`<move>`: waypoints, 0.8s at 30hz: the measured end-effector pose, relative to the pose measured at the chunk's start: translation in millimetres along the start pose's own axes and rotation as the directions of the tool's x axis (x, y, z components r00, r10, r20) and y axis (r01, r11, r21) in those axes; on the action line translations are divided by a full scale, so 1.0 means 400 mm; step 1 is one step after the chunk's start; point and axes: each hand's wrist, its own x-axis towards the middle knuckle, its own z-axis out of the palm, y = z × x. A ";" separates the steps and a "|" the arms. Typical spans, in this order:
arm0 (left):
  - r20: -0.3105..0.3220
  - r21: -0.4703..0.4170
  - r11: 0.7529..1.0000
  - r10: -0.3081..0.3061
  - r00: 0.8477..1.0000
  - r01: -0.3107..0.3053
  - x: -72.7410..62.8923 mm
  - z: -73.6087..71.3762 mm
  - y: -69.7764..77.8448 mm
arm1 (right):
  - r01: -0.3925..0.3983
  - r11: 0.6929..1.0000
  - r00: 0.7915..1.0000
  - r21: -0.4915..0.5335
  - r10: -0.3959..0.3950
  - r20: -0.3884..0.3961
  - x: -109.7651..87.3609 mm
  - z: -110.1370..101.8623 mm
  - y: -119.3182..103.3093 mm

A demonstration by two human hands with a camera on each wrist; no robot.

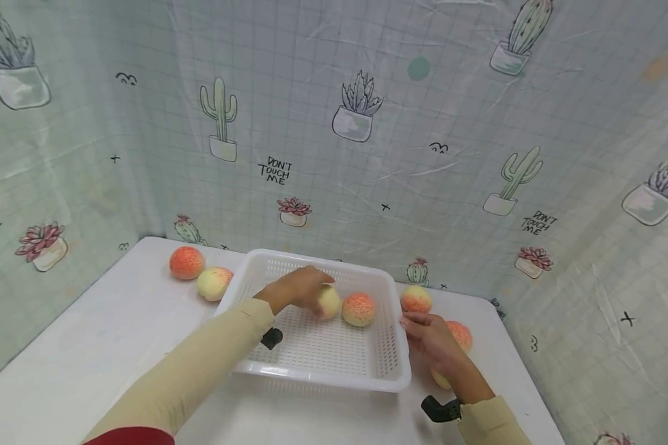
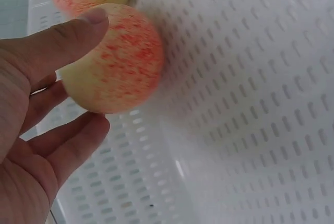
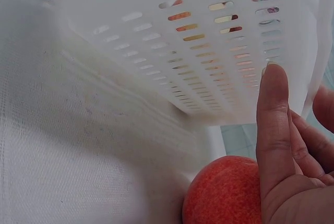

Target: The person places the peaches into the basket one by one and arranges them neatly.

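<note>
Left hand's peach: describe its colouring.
The peach is pale yellow with red speckles, clearest in the left wrist view.

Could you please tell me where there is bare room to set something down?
The table is bare between the left curtain and the left sleeve, in front of two peaches, and also before the basket. The basket's near floor is bare. Crowded: right of the basket, with the right hand and three peaches; mid-basket, with the left hand and two peaches.
</note>
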 end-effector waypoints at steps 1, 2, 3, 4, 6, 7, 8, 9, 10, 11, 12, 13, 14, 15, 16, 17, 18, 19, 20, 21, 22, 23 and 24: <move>0.000 -0.014 1.000 -0.010 1.000 0.010 -0.004 -0.008 0.000 | 0.001 1.000 1.000 0.000 -0.001 0.003 0.000 0.001 0.000; 0.002 -0.031 0.999 -0.027 1.000 0.027 -0.007 -0.015 0.000 | 0.002 1.000 1.000 0.001 -0.002 0.006 0.000 0.002 0.000; 0.001 -0.044 0.998 -0.044 0.999 0.044 -0.011 -0.021 -0.002 | 0.002 1.000 1.000 -0.002 -0.002 0.008 -0.001 0.002 0.000; 0.000 -0.056 0.996 -0.062 0.998 0.062 -0.013 -0.026 -0.003 | 0.001 1.000 1.000 -0.006 -0.001 0.006 -0.001 0.003 0.000; -0.001 -0.074 0.993 -0.091 0.996 0.091 -0.017 -0.033 -0.007 | -0.001 1.000 1.000 -0.008 0.001 -0.005 0.000 0.003 0.000; 0.001 -0.077 0.992 -0.098 0.995 0.098 -0.018 -0.034 -0.010 | -0.003 1.000 1.000 -0.011 0.002 -0.012 -0.001 0.004 0.000; 0.007 -0.081 0.991 -0.102 0.995 0.102 -0.020 -0.036 -0.012 | -0.004 1.000 1.000 -0.012 0.004 -0.023 -0.001 0.005 0.000; 0.010 -0.085 0.991 -0.102 0.995 0.102 -0.022 -0.037 -0.014 | -0.004 1.000 1.000 -0.013 0.004 -0.030 -0.001 0.006 0.001; 0.015 -0.092 0.991 -0.099 0.995 0.100 -0.024 -0.038 -0.018 | -0.005 1.000 0.999 -0.018 0.004 -0.033 -0.002 0.008 0.002; 0.018 -0.101 0.990 -0.095 0.995 0.096 -0.026 -0.039 -0.022 | -0.004 1.000 1.000 -0.023 0.003 -0.031 -0.002 0.010 0.003; 0.018 -0.119 0.989 -0.086 0.996 0.087 -0.030 -0.042 -0.026 | -0.002 1.000 1.000 -0.028 0.002 -0.029 -0.002 0.013 0.005; 0.019 -0.139 0.987 -0.076 0.997 0.078 -0.035 -0.046 -0.031 | -0.002 0.999 1.000 -0.034 0.001 -0.025 -0.002 0.016 0.006; 0.018 -0.167 0.984 -0.067 0.998 0.069 -0.040 -0.052 -0.036 | -0.001 0.999 1.000 -0.038 0.001 -0.021 -0.002 0.018 0.007; 0.016 -0.201 0.978 -0.058 0.998 0.060 -0.046 -0.059 -0.041 | -0.001 0.999 1.000 -0.043 0.000 -0.017 -0.002 0.019 0.008; 0.013 -0.236 0.971 -0.044 0.999 0.046 -0.050 -0.068 -0.047 | -0.001 0.999 1.000 -0.054 0.001 -0.015 -0.002 0.019 0.009; 0.012 -0.279 0.960 -0.030 0.999 0.032 -0.057 -0.079 -0.052 | -0.001 0.998 1.000 -0.057 0.000 -0.015 -0.002 0.018 0.009; 0.011 -0.322 0.947 -0.017 1.000 0.019 -0.064 -0.092 -0.056 | -0.001 0.998 1.000 -0.065 0.000 -0.016 -0.002 0.015 0.009; 0.010 -0.353 0.936 -0.007 1.000 0.010 -0.070 -0.105 -0.060 | -0.002 0.998 1.000 -0.070 0.001 -0.021 -0.002 0.013 0.008; 0.009 -0.382 0.924 0.001 1.000 0.002 -0.077 -0.120 -0.065 | -0.003 0.997 1.000 -0.075 0.001 -0.026 -0.002 0.009 0.007; 0.005 -0.404 0.915 0.007 1.000 -0.004 -0.085 -0.135 -0.069 | -0.002 0.997 1.000 -0.076 0.000 -0.030 -0.003 0.005 0.006; 0.001 -0.424 0.906 0.005 1.000 -0.004 -0.095 -0.148 -0.076 | -0.003 0.997 1.000 -0.082 0.001 -0.027 -0.003 0.004 0.007; -0.004 -0.432 0.902 0.002 1.000 -0.004 -0.107 -0.162 -0.082 | -0.004 0.997 1.000 -0.082 0.002 -0.025 -0.004 0.003 0.007; -0.012 -0.434 0.901 -0.004 1.000 -0.001 -0.119 -0.175 -0.089 | -0.005 0.996 1.000 -0.087 0.003 -0.023 -0.005 0.002 0.008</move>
